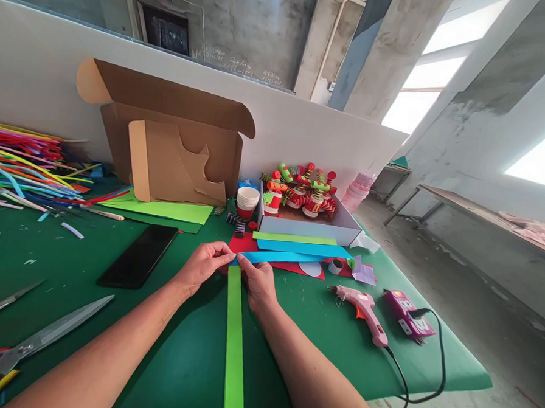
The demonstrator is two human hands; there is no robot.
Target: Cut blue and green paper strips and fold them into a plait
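A blue paper strip (292, 257) runs off to the right, and a lime green paper strip (234, 348) comes down towards me; their ends meet at a corner between my hands. My left hand (205, 266) pinches this corner from the left. On its right side, my right hand (259, 281) presses the strips with thumb and fingers. Whether the ends are folded or glued is hidden under my fingertips. Just beyond lie another wider blue strip (306, 249) and a short green strip (293, 237), over red paper (296, 270).
A pink glue gun (362, 309) with a cord lies right, beside a purple box (408, 314). Large scissors (56, 329) and a black phone (138, 256) are left. Behind stand a cardboard box (165, 156), paper cups (247, 199) and a tray (305, 229) of red-green figures.
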